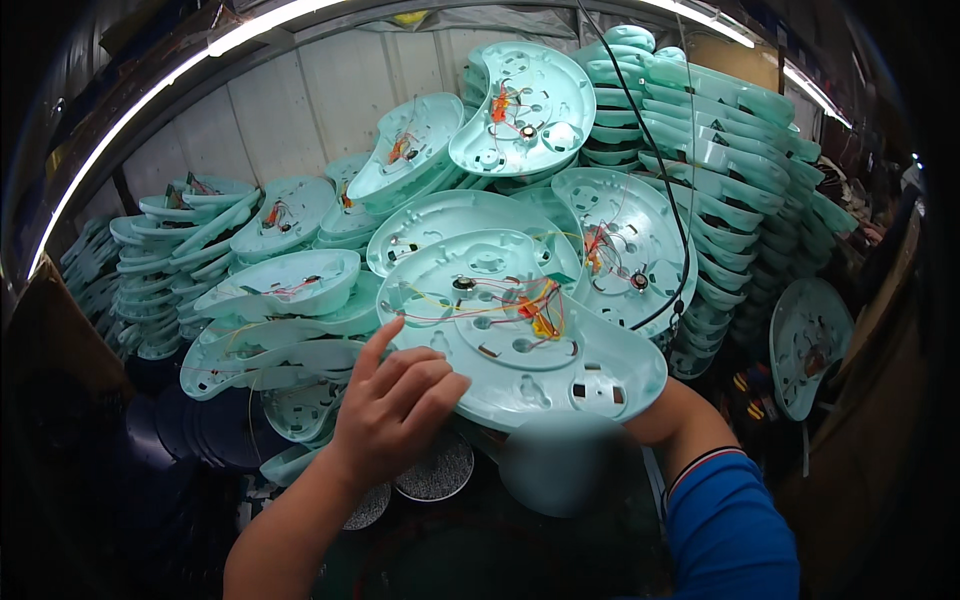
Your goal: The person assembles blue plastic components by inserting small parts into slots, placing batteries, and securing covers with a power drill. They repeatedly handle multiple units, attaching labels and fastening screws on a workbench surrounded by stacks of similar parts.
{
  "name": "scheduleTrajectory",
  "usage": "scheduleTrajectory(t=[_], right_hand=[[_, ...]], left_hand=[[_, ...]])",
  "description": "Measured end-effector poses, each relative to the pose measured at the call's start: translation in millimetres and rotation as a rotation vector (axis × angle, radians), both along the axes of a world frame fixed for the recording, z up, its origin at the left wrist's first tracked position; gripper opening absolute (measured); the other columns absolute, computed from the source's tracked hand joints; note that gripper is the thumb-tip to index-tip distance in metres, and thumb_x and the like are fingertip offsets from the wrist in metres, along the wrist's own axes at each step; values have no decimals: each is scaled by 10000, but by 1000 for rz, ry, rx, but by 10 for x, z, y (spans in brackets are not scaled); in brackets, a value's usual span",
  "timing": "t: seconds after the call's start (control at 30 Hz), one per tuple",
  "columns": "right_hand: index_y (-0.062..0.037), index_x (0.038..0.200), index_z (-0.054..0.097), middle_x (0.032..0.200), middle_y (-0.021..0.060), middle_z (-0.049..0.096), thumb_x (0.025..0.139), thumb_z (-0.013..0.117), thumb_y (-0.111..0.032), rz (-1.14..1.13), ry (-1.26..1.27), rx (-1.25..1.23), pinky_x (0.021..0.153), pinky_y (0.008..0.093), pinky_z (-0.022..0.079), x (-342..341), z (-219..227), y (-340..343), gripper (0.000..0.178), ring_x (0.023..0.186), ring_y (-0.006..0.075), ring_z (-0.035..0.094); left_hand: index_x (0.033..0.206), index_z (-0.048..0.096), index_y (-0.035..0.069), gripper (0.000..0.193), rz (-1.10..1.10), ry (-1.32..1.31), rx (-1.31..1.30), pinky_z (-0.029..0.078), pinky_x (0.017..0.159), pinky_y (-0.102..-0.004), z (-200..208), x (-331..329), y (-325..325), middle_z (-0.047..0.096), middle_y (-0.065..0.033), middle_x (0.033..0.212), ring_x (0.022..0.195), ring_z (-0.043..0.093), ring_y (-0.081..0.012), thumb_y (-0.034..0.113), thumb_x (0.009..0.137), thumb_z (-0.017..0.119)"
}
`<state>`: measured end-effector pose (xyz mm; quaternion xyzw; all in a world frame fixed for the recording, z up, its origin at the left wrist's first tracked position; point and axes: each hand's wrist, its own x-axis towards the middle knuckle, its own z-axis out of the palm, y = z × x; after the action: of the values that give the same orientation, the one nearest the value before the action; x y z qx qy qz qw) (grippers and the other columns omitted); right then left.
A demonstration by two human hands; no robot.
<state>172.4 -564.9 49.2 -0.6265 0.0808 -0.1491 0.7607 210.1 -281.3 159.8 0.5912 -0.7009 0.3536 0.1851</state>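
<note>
A pale green, curved plastic shell (620,355) is tilted towards me in the middle. Red and yellow wires (450,305) run across its inside to orange-red pieces (540,318), with a small round dark part (464,284) nearby. At the shell's near left rim is my left hand (400,395). Its index finger is stretched out to a small part at the wires' left end; the other fingers are bent, and I see nothing gripped in them. My right hand (652,415) reaches under the shell's right end, where the shell hides its fingers.
More pale green shells with wires (525,110) lie behind and at the left. A tall stack of shells (725,170) stands at the right. A black cable (650,150) hangs down beside it. Round grey speckled discs (436,470) are below the held shell.
</note>
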Motion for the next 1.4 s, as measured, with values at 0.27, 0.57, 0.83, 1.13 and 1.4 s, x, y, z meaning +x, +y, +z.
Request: scheduleTrajectory(t=[0.27, 0.57, 0.83, 1.13, 1.4], right_hand=[[-64, 1225, 575, 1111, 158, 651, 1038, 409, -269, -52, -340, 660, 865, 400, 532, -148, 120, 359, 323, 998, 248, 641], [-43, 1485, 290, 1457, 174, 405, 828, 774, -245, -375, -601, -926, 1078, 421, 392, -846, 739, 1068, 841, 1283, 339, 480], [-111, 1326, 549, 1195, 111, 583, 649, 859, -113, -34, -540, -1404, 1003, 407, 412, -1094, 881, 1530, 745, 1136, 306, 525], [-129, 921, 645, 774, 14, 485, 708, 673, -117, 274, -577, -1645, 545, 328, 466, -2084, -320, 2053, 215, 693, 190, 555], [-110, 983, 666, 785, 57, 539, 865, 693, -207, 446, -169, -1380, 598, 371, 493, -2209, -909, 2181, 155, 744, 252, 602]], left_hand=[[889, 499, 83, 258, 126, 84, -314, 424, 1026, -566, 57, -66, 470, 611, -96, 925, 932, 632, -309, -35, 718, 652], [962, 467, 48, 252, 231, 443, -421, 413, 1032, -421, 233, -40, 1620, 548, -154, 1187, 1171, 555, -307, -14, 804, 653], [1157, 595, 6, 336, 269, 889, -241, 467, 950, -364, -228, -621, 2689, 629, -92, 1133, 1066, 598, -214, 198, 904, 705], [1308, 571, 21, 350, 497, 1659, -268, 511, 750, -265, -1535, -1207, 3037, 639, -55, 1022, 842, 593, -126, 223, 1027, 518], [1253, 602, 14, 382, 790, 1454, -69, 484, 831, -347, -2360, -1463, 2883, 595, -127, 1021, 900, 588, -240, 177, 910, 641]])
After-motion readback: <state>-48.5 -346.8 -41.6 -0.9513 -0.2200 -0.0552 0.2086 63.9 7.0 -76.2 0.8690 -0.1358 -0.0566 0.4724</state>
